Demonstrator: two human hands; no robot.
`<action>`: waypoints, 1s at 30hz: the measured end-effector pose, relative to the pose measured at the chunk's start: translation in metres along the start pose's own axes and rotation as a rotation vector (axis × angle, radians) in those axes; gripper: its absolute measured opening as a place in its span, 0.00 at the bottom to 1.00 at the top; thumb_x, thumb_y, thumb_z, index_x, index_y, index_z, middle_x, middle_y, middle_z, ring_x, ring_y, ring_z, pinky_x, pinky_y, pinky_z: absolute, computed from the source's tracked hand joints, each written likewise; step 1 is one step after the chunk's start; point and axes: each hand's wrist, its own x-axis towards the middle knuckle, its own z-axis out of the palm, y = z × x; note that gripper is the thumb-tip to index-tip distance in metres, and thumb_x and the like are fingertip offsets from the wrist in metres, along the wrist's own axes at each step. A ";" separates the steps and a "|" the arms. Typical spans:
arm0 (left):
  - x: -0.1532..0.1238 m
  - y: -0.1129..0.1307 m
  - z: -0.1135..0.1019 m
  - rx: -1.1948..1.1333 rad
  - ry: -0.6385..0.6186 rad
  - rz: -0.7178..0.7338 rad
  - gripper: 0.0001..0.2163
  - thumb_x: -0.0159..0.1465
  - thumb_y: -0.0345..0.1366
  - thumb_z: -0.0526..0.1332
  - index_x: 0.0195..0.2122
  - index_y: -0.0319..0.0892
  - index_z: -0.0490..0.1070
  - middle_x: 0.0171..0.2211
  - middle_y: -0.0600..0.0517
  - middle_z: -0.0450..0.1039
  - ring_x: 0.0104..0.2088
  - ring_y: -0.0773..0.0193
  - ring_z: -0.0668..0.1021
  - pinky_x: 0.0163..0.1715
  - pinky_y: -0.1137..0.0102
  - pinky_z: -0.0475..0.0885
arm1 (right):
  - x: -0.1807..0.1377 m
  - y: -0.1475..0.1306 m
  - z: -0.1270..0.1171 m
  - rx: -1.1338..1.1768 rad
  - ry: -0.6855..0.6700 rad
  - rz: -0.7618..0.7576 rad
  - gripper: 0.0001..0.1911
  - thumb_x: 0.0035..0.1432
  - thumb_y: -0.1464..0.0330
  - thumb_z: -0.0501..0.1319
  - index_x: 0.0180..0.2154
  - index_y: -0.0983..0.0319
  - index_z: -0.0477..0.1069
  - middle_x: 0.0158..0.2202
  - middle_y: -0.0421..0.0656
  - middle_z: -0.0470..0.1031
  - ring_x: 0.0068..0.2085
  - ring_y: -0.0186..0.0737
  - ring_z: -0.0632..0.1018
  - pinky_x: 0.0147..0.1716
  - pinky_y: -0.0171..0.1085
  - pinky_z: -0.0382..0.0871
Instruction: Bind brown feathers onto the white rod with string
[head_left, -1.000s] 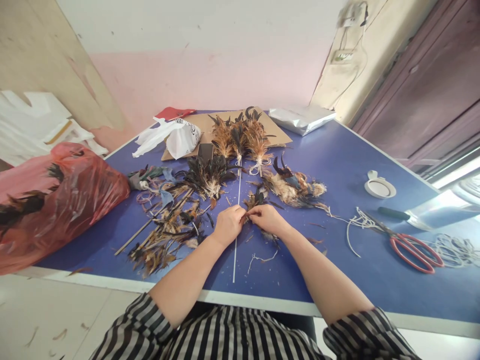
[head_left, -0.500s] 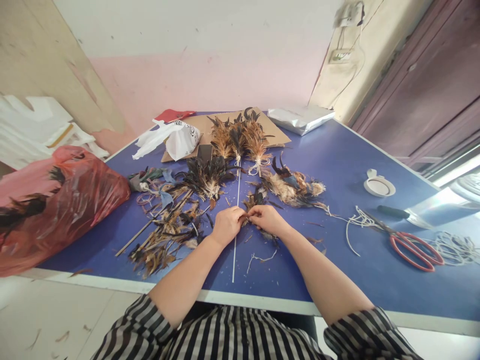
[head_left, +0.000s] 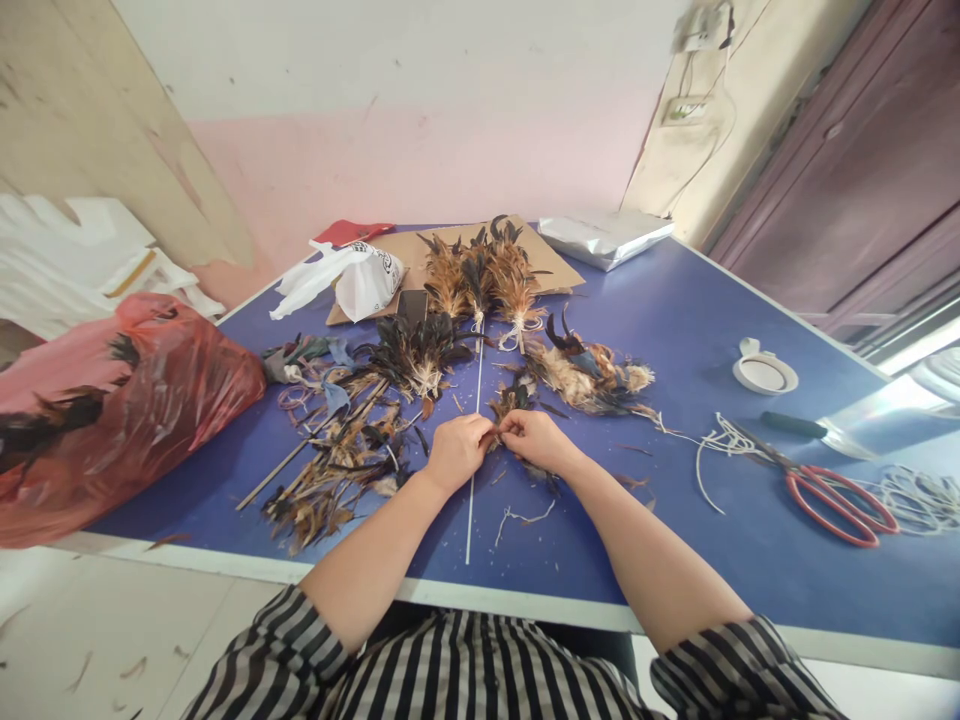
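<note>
My left hand (head_left: pixel 456 452) and my right hand (head_left: pixel 534 438) meet at the middle of the blue table (head_left: pixel 675 310), fingers pinched together on a small bunch of brown and black feathers (head_left: pixel 510 400). A thin white stick (head_left: pixel 475 430) runs under my left hand toward the table's near edge. Tied feather bundles (head_left: pixel 480 275) lie farther back, one dark bundle (head_left: pixel 416 352) to the left and a pale tangle of feathers (head_left: pixel 589 372) to the right.
Loose feathers and sticks (head_left: pixel 337 470) are piled left of my hands. A red plastic bag (head_left: pixel 112 410) of feathers sits at the left edge. Red-handled scissors (head_left: pixel 829 490), white string (head_left: pixel 716 445), a white tape roll (head_left: pixel 763 374) and a cleaver (head_left: pixel 840 432) lie to the right. Cardboard (head_left: pixel 405 250) and a white bag (head_left: pixel 352 275) lie at the back.
</note>
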 end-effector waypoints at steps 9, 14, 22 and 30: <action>0.000 -0.002 0.004 -0.077 0.042 0.006 0.09 0.61 0.36 0.51 0.31 0.42 0.70 0.28 0.52 0.70 0.31 0.67 0.72 0.31 0.74 0.61 | 0.001 0.003 0.000 0.000 -0.021 -0.027 0.10 0.47 0.70 0.53 0.32 0.63 0.70 0.18 0.35 0.67 0.19 0.29 0.69 0.22 0.29 0.62; 0.000 -0.005 0.003 -0.097 0.023 0.026 0.06 0.60 0.34 0.54 0.31 0.43 0.70 0.29 0.53 0.70 0.31 0.67 0.72 0.31 0.74 0.62 | 0.002 0.006 0.001 0.051 -0.017 0.014 0.05 0.46 0.70 0.54 0.28 0.63 0.67 0.17 0.35 0.66 0.18 0.29 0.70 0.19 0.28 0.62; 0.001 -0.008 0.004 -0.112 0.030 0.028 0.04 0.58 0.31 0.55 0.30 0.42 0.69 0.28 0.53 0.70 0.31 0.67 0.71 0.31 0.74 0.62 | 0.002 0.005 0.002 0.039 -0.005 0.023 0.07 0.46 0.72 0.54 0.31 0.63 0.67 0.17 0.35 0.67 0.18 0.29 0.71 0.19 0.28 0.62; 0.000 -0.008 0.007 -0.124 0.077 0.018 0.07 0.61 0.35 0.53 0.31 0.42 0.69 0.28 0.53 0.69 0.30 0.68 0.71 0.30 0.74 0.62 | 0.003 0.001 0.002 0.093 -0.028 0.073 0.12 0.48 0.71 0.52 0.34 0.62 0.71 0.19 0.36 0.68 0.17 0.28 0.69 0.17 0.27 0.62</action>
